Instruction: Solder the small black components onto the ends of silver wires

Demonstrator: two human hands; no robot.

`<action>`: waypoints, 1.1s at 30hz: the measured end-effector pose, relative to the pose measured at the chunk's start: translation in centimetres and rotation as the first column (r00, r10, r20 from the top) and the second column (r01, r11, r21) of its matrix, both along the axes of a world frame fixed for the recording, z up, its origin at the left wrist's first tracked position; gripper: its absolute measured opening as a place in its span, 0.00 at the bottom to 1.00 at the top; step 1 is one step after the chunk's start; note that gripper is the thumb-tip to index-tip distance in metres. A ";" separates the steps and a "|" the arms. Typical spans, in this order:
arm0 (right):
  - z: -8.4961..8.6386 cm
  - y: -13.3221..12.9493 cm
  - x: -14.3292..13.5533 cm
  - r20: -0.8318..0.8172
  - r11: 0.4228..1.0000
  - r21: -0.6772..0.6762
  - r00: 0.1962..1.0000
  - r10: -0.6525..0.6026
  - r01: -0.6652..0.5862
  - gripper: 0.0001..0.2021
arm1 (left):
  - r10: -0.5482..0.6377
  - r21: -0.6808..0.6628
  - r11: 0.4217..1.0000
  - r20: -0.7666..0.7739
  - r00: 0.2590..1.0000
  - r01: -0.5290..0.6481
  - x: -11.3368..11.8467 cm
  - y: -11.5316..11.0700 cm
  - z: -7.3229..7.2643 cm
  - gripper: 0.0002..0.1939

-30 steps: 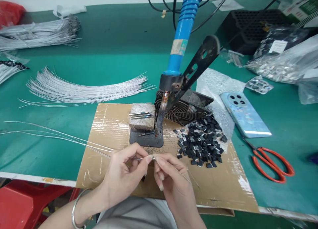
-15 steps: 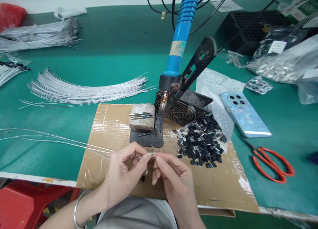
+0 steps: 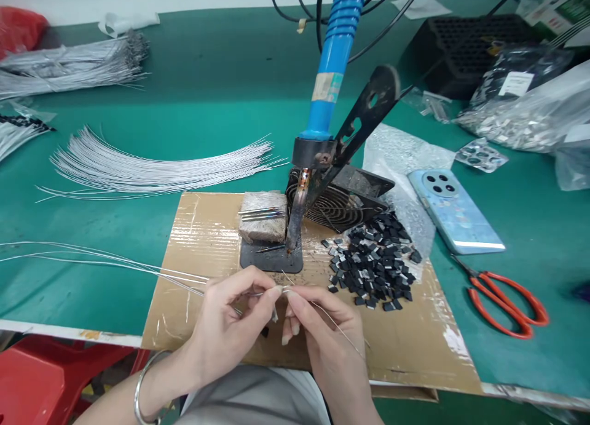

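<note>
Over the cardboard sheet point(image 3: 203, 219), my left hand point(image 3: 239, 317) pinches thin white wires point(image 3: 138, 264) that trail off to the left. My right hand point(image 3: 325, 326) is closed on a thin wire point(image 3: 338, 328), its fingertips close to those of my left hand. What lies between the fingertips is too small to make out. Just behind my hands, a soldering iron point(image 3: 300, 210) with a blue handle hangs tip down over a dark pad point(image 3: 271, 259). Small black connectors point(image 3: 378, 262) lie piled to the right of my hands.
A fan point(image 3: 336, 206) and a wrapped block point(image 3: 262, 225) stand behind the pad. A fanned wire bundle point(image 3: 161, 173) lies back left. At right are a blue phone point(image 3: 456, 210), red-handled scissors point(image 3: 507, 305), plastic bags point(image 3: 525, 120) and a black crate point(image 3: 465, 50).
My right hand has shifted slightly to the right, and the wire in it reaches a little lower right. My left hand is nearly unchanged.
</note>
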State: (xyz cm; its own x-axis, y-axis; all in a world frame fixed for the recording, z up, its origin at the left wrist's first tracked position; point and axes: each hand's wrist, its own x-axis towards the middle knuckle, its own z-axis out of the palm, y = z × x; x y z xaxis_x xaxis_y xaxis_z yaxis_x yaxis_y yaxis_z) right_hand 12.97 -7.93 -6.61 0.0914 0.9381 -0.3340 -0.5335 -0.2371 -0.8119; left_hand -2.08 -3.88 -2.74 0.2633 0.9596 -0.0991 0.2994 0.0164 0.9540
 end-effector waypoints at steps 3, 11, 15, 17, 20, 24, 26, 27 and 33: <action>0.0 0.0 0.1 -0.022 1.000 -0.002 1.000 0.021 -0.021 0.05 | -0.018 0.050 0.999 -0.020 1.000 0.019 0.0 0.0 -0.1 0.10; 1.0 0.5 1.2 -0.040 0.993 -0.085 0.996 0.078 -0.081 0.09 | -0.074 0.103 0.991 -0.074 0.995 0.082 -0.2 0.0 0.2 0.10; 1.7 0.6 1.6 -0.001 0.988 -0.113 0.995 0.103 -0.102 0.09 | -0.078 0.085 0.993 -0.071 0.994 0.083 -0.2 0.0 0.2 0.10; 1.8 0.6 1.6 0.003 0.990 -0.107 0.995 0.098 -0.097 0.08 | -0.080 0.077 0.993 -0.063 0.995 0.084 -0.1 -0.1 0.1 0.11; 1.9 0.6 1.6 0.006 0.990 -0.113 0.996 0.091 -0.089 0.09 | -0.087 0.085 0.992 -0.067 0.994 0.093 -0.2 -0.1 0.1 0.11; 1.9 0.7 1.7 0.005 0.987 -0.124 0.994 0.105 -0.104 0.12 | -0.098 0.109 0.988 -0.105 0.990 0.109 -0.4 -0.1 0.1 0.10; 1.8 0.7 1.9 0.016 0.984 -0.122 0.991 0.133 -0.130 0.13 | -0.110 0.112 0.986 -0.118 0.987 0.124 -0.5 -0.2 0.1 0.10; 1.7 0.7 2.0 0.020 0.983 -0.118 0.989 0.146 -0.142 0.13 | -0.112 0.111 0.986 -0.120 0.986 0.125 -0.5 -0.2 0.1 0.09; 1.6 0.6 2.3 0.004 0.982 -0.105 0.988 0.156 -0.155 0.12 | -0.085 0.069 0.993 -0.079 0.993 0.090 -0.3 -0.2 0.1 0.10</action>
